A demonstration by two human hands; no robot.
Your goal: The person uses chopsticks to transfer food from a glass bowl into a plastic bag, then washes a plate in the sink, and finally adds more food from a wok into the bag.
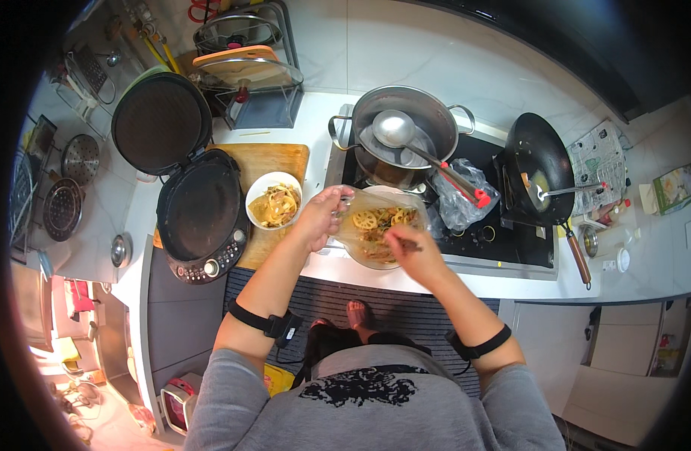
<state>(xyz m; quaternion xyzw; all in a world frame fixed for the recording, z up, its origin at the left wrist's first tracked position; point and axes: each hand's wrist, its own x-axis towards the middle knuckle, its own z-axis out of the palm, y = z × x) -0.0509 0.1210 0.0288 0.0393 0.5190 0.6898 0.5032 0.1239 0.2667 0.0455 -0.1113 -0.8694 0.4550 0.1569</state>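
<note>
My left hand [324, 219] grips the left rim of a clear container [354, 239], which is held tilted above the counter's front edge. Cooked food [373, 221] lies inside it, with a slice of lotus root showing. Over the container's right side is my right hand [417, 253], blurred, its fingers closed around a thin brown utensil [411, 244]; its exact kind is unclear. Behind the container a white rim [399, 191] shows, mostly hidden. To the left, a white bowl [256, 219] of similar food with broad pale strips stands on a wooden cutting board [272, 152].
An electric griddle [199, 197] stands with its lid raised at left. On the black cooktop [514, 242] are a steel pot [368, 107] with a ladle [393, 128] across it, a crumpled plastic bag [464, 194] and a wok [526, 135] whose handle [576, 256] reaches the front edge.
</note>
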